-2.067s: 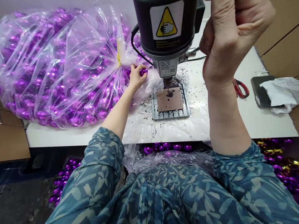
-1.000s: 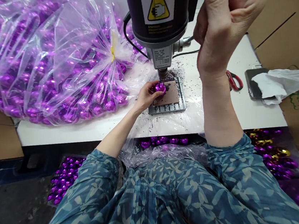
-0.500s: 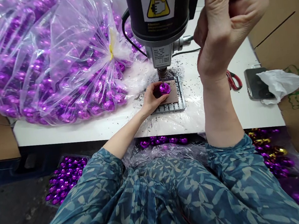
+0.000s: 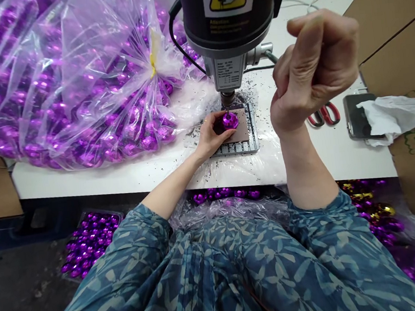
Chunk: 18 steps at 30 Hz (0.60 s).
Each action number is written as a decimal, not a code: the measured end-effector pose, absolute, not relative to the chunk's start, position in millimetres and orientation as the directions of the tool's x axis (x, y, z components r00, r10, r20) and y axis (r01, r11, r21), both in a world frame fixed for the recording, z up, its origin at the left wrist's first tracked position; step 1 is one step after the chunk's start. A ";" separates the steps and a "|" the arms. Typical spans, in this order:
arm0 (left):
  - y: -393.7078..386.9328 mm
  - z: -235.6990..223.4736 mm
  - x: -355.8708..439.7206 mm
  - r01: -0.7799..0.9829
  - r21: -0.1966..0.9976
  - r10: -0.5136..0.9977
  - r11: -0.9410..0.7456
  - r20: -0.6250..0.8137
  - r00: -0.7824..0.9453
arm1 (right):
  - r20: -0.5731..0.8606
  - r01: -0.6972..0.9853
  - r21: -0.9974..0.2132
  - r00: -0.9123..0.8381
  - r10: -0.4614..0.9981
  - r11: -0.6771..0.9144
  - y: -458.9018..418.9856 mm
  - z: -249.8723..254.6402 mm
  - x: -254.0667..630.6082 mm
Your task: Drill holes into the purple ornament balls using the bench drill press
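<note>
My left hand (image 4: 212, 134) pinches a shiny purple faceted ball (image 4: 230, 120) between thumb and fingers. The ball rests on a brown board (image 4: 241, 132) over the slotted metal base (image 4: 253, 143) of a bench drill press (image 4: 229, 33). Directly above the ball is the chuck (image 4: 228, 97), its bit close to or touching the top; I cannot tell which. My right hand (image 4: 313, 66) is closed in a fist to the right of the drill. A metal feed lever (image 4: 270, 56) runs from the drill into that fist, which hides its end.
A clear bag of purple balls (image 4: 73, 91), tied in yellow, covers the table's left. Right of my arm lie red-handled scissors (image 4: 328, 114), a phone (image 4: 356, 118) and white tissue (image 4: 394, 117). Cardboard boxes (image 4: 404, 43) flank the right side. A tray of purple balls (image 4: 90, 243) sits low left.
My right hand has come down and slightly toward me with the lever. My left hand keeps the ball in place under the drill. The view has shifted slightly.
</note>
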<state>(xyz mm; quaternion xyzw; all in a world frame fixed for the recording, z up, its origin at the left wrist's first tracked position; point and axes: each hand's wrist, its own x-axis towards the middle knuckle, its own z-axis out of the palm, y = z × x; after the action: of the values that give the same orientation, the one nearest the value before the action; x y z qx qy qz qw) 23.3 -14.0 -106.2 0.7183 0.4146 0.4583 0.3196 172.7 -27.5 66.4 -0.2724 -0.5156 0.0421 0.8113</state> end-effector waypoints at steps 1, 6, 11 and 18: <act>-13.4 -107.6 22.9 0.297 0.836 0.883 -0.462 0.404 0.238 | 0.824 0.217 -0.464 0.461 0.329 0.859 -25.4 62.3 173.4; -10.8 -113.3 21.6 0.275 0.826 0.867 -0.493 0.440 0.232 | 0.859 0.214 -0.384 0.440 0.263 0.898 -15.2 47.4 178.8; -12.1 -111.0 21.7 0.266 0.833 0.872 -0.484 0.433 0.230 | 0.871 0.245 -0.367 0.429 0.239 0.897 -12.9 37.1 183.2; -13.6 -111.2 24.7 0.238 0.862 0.889 -0.446 0.399 0.224 | 0.895 0.149 -0.262 0.406 0.183 0.954 -10.8 35.4 184.5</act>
<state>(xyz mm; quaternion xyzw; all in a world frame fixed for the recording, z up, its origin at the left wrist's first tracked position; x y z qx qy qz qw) 24.7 -13.6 -111.2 0.7039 0.4005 0.4772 0.3411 184.5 -10.8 35.4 -0.1521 -0.5450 0.0104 0.8245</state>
